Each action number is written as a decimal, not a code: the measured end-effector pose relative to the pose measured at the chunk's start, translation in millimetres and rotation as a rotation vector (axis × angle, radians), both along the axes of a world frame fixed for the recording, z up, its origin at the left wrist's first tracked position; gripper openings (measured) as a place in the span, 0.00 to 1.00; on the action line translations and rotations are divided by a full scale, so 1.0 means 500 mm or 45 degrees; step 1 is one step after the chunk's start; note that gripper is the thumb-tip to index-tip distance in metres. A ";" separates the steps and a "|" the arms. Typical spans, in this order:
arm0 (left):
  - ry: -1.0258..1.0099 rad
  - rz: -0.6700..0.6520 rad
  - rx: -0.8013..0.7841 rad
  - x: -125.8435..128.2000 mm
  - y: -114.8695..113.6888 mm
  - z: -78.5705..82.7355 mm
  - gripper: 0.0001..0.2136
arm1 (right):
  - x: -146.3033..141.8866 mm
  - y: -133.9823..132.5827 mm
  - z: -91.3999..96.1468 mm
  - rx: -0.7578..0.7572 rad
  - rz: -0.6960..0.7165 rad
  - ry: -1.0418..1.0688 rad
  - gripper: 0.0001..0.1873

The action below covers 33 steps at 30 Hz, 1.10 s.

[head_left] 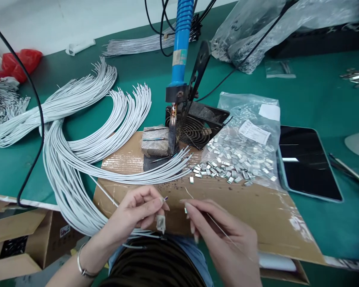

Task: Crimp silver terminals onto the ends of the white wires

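A thin white wire (224, 233) is pinched in the person's right hand (219, 235), thumb and fingers closed together just behind a small metal clip (185, 210) at the fingertips, above a cardboard sheet (251, 211) spread on a green workbench (317, 99). The left hand (137, 215), held just apart from the right, curls shut around a second white wire (103, 191) that runs in from the coiled wire bundles (77, 159). A small dark tip (165, 198) shows past its fingers and a scrap of clear plastic (160, 223) hangs below, though how either is attached cannot be told. Holding both pieces close together over the cardboard appears to give the fingers steady, close-up control. A fan of wire ends (170, 169) points toward a blue-handled soldering iron (181, 48), which stands in a black metal holder (199, 67) beside a rough stone block (154, 141), seemingly to keep the hot tip upright and off the board. Behind it sits a grilled fan (197, 129), probably placed to draw fumes away. A clear plastic bag (248, 107) of loose metal clips (230, 167) lies open toward the hands, apparently for easy reach.
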<state>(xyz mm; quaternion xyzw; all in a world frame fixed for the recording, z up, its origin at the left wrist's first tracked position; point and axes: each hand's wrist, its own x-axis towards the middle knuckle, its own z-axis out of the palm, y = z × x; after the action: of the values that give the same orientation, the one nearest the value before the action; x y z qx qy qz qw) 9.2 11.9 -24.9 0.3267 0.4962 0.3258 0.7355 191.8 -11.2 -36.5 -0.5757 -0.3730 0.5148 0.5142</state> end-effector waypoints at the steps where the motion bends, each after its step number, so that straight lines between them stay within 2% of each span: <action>1: -0.018 0.032 -0.007 0.000 -0.001 0.003 0.17 | -0.006 0.001 0.002 0.020 0.041 -0.007 0.05; 5: -0.020 0.080 -0.001 0.004 0.000 0.014 0.18 | -0.021 0.007 0.007 0.091 0.140 -0.032 0.07; 17: 0.071 0.086 0.124 0.018 0.008 0.014 0.20 | -0.028 0.015 0.009 0.130 0.166 -0.030 0.07; 25: 0.085 0.099 0.174 0.020 0.004 0.006 0.19 | -0.031 0.015 0.014 0.044 0.123 0.053 0.06; 33: 0.195 0.134 0.221 0.026 -0.002 0.014 0.19 | -0.028 0.015 0.012 0.025 0.149 0.073 0.06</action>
<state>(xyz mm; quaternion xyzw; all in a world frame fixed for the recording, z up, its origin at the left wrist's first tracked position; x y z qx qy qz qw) 22.1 11.0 -17.9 0.3866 0.5374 0.3799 0.6461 177.9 -4.0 -30.5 -0.5328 -0.3963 0.5564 0.4994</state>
